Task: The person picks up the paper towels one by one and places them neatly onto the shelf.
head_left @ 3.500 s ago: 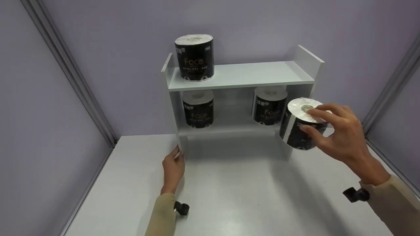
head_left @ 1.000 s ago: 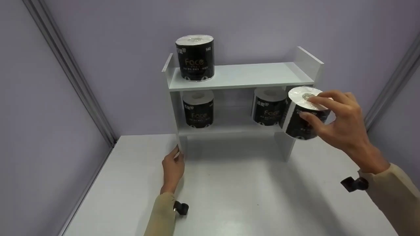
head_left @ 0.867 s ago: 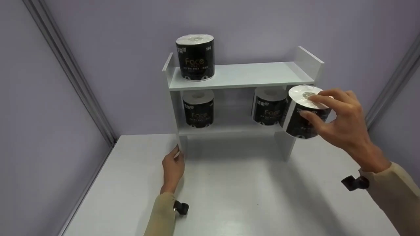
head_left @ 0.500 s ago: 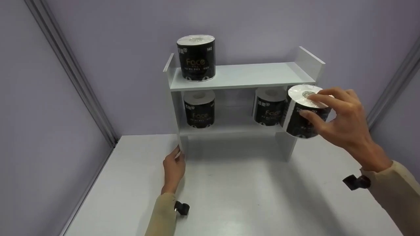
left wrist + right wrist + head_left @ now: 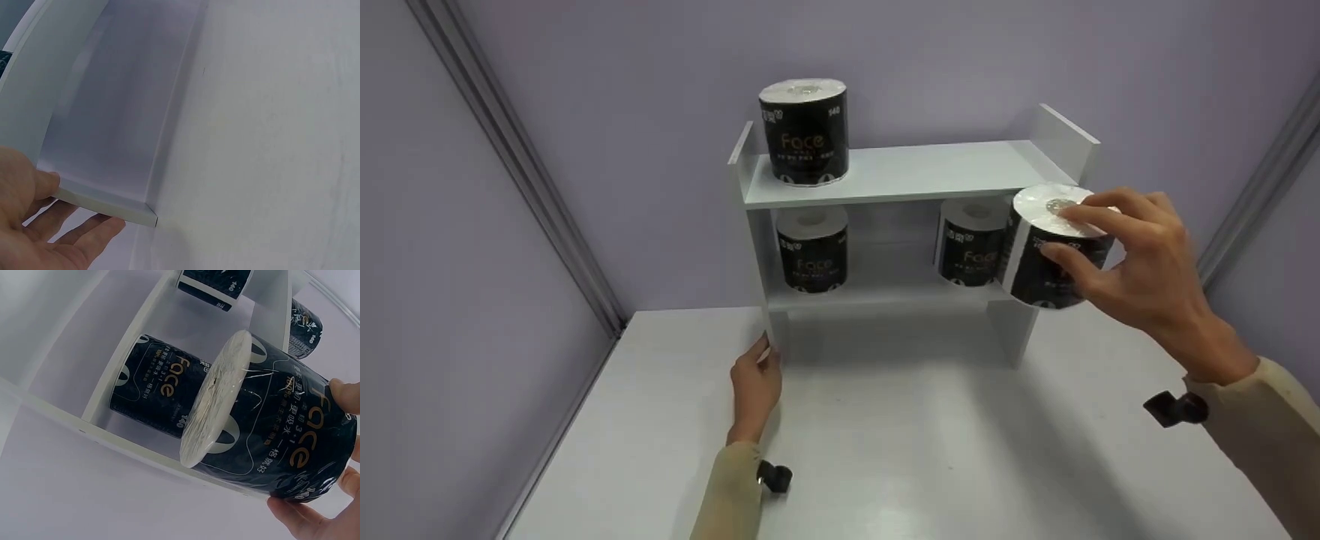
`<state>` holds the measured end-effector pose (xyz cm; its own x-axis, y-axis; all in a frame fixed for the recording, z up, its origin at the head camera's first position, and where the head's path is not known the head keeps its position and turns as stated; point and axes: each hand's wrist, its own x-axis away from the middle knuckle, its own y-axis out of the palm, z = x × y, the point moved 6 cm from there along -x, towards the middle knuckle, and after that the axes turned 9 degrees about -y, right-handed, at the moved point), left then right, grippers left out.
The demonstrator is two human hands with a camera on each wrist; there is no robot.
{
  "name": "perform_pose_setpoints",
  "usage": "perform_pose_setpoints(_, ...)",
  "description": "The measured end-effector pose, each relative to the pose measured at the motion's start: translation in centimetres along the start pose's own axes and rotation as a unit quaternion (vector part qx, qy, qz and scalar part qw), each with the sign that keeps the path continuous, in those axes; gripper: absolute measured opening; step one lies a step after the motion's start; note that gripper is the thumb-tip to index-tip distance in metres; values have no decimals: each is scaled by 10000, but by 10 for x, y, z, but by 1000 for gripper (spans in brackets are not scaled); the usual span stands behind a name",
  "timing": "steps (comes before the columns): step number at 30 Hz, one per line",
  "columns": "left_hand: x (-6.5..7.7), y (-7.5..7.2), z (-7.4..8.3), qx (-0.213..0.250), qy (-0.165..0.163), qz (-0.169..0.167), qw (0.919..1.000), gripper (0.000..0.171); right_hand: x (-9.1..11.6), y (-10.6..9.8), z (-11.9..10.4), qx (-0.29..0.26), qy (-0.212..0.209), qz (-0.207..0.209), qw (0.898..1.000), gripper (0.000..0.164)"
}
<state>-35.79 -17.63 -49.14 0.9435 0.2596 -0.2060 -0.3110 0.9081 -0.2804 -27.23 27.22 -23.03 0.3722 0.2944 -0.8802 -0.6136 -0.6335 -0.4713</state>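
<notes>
My right hand grips a black-wrapped toilet paper roll by its upper end, slightly tilted, in front of the right side of a white two-tier shelf. In the right wrist view the held roll shows its white bottom, with thumb and fingers round its other end. My left hand pinches the lower front edge of the shelf's left side panel; the left wrist view has the thumb on one face of the panel and fingers on the other.
One matching roll stands on the top shelf at the left. Below it, another roll stands at the left of the middle shelf and a third at the right. The white table stretches before the shelf; walls rise behind and beside.
My right hand has raised the held roll, which now overlaps the front right corner of the top board in the head view. My left hand stays at the side panel.
</notes>
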Motion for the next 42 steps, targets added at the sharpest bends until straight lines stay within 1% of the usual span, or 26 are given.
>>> perform_pose_setpoints(6, -1, 1, 2, -16, 125, 17, 9999, 44, -2, -4, 0, 38, 21, -1, 10000, 40)
perform_pose_setpoints(12, 0, 3, 2, 52, 31, -43, 10000, 45, -4, -7, -1, 106, 65, -4, 9999, 40)
perform_pose_setpoints(16, -1, 4, 1, 29, 85, -17, 10000, 44, -6, -8, -1, 134, 87, 3, 9999, 40)
perform_pose_setpoints(19, -1, 4, 0, 32, 100, 11, 9999, 44, -8, -10, -2, 113, 96, -65, 9999, 40)
perform_pose_setpoints(25, 0, 4, -3, 34, -90, -18, 10000, 46, -12, -11, -3, 153, 115, 9, 9998, 40)
perform_pose_setpoints(32, 1, 1, -2, -117, 123, 33, 9999, 44, -15, -9, -5, 96, 13, -12, 10000, 39)
perform_pose_setpoints(42, 1, -1, 3, -107, 176, 95, 9997, 43, -23, -8, -6, 38, 15, 75, 10000, 40)
